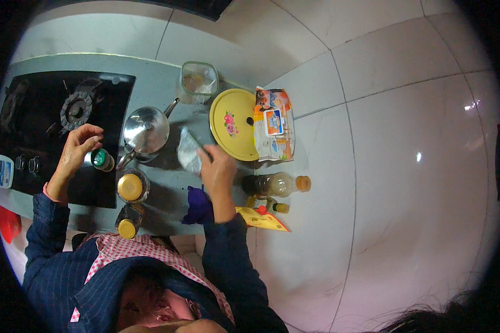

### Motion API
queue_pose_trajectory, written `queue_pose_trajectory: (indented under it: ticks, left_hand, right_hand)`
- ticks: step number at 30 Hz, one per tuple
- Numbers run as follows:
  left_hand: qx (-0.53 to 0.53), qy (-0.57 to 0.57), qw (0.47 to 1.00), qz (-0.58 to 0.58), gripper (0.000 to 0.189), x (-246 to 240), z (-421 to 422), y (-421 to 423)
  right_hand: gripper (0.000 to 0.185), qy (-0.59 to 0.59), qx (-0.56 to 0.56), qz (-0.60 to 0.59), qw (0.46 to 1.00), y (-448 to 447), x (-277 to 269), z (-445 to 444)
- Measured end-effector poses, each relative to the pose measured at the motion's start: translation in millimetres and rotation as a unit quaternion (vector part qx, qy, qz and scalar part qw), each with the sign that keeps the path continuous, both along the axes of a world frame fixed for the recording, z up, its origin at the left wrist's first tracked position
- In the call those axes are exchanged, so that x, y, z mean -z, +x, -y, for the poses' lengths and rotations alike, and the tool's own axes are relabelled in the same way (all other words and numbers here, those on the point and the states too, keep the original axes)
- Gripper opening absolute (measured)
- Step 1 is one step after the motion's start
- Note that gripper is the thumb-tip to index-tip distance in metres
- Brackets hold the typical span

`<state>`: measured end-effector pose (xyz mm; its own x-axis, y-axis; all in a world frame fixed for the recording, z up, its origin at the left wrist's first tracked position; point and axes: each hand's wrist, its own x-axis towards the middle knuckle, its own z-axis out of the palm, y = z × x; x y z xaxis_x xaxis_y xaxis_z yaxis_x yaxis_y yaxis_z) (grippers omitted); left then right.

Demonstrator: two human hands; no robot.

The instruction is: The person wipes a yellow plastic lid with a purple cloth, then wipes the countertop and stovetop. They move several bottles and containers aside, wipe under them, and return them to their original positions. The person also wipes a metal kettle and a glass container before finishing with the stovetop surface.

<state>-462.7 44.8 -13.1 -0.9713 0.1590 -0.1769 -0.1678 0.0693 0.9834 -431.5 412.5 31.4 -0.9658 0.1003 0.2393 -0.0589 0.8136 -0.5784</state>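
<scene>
My left hand (78,147) is over the front right of the black gas hob, its fingers loosely bent and nothing visible in them. Just to its right stands a small glass jar with a green lid (100,158). Held in my right hand (220,170) is a pale grey cloth (188,155), blurred, above the grey countertop (166,177). Behind my right wrist lies a crumpled purple cloth (197,206), partly hidden. Between my hands is a lidded stainless steel pot (146,131), its long handle pointing to the back.
Two yellow-lidded jars (130,187) stand near the counter's front edge. A square glass container (199,79), round yellow lid (233,125), wipes pack (275,125), bottles (279,184) and yellow packet (266,219) line the wall side. A burner (77,110) is at the hob's back.
</scene>
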Motion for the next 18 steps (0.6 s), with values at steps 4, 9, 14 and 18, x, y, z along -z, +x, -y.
queue_pose_trajectory:
  ticks: [4, 9, 14, 18]
  left_hand:
    - [-0.017, 0.002, 1.0, -0.001, 0.017, 3, 3, 3]
    - [-0.026, -0.005, 1.0, 0.003, 0.017, 2, 8, 2]
    - [-0.029, -0.009, 0.999, 0.011, 0.018, -5, 5, -3]
    - [-0.012, -0.021, 1.0, -0.011, 0.017, -15, -6, -9]
  right_hand:
    - [0.019, 0.012, 0.045, -0.025, 0.999, -52, 29, -9]
    - [0.016, 0.097, 0.081, -0.057, 0.99, -74, 70, -13]
    - [0.019, 0.106, 0.08, -0.063, 0.989, -83, 76, -24]
    - [0.021, 0.136, 0.103, -0.058, 0.984, -80, 57, -23]
